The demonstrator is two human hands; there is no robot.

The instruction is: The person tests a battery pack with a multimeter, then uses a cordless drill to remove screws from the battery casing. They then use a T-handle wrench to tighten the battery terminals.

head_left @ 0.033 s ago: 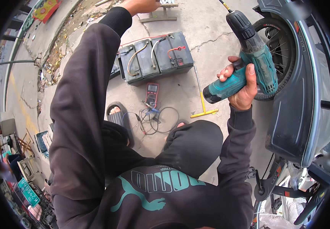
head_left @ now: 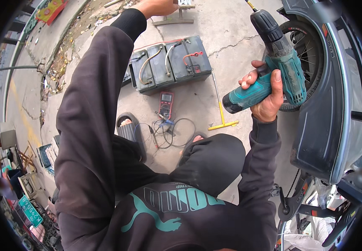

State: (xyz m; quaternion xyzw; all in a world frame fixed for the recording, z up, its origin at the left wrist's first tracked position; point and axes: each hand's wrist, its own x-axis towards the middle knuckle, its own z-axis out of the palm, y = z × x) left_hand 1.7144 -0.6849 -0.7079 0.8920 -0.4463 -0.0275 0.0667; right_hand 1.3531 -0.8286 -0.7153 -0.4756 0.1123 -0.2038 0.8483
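Note:
My right hand (head_left: 265, 109) is wrapped round the grip of a teal and black cordless drill (head_left: 295, 77). The drill's chuck points up and away, and a thin bit with a yellow band (head_left: 251, 6) sticks out of it, running past the top edge. At the upper edge, my left hand (head_left: 158, 7) reaches forward beside a metal stand (head_left: 174, 21); its fingers are partly cut off, so any hold stays hidden. Below that arm's reach stands a row of dark grey batteries (head_left: 160, 67) joined by cables. A red multimeter (head_left: 166, 99) with tangled leads lies near my feet.
A yellow T-handled tool (head_left: 223, 124) with a metal shaft lies right of the batteries. To the right are a spoked wheel (head_left: 304, 50) and the grey body of a vehicle (head_left: 323, 138). Rubble (head_left: 64, 54) lines the pavement at the left.
My left hand has shifted slightly to the right and down. The drill stays in my right hand, nearly in the same place.

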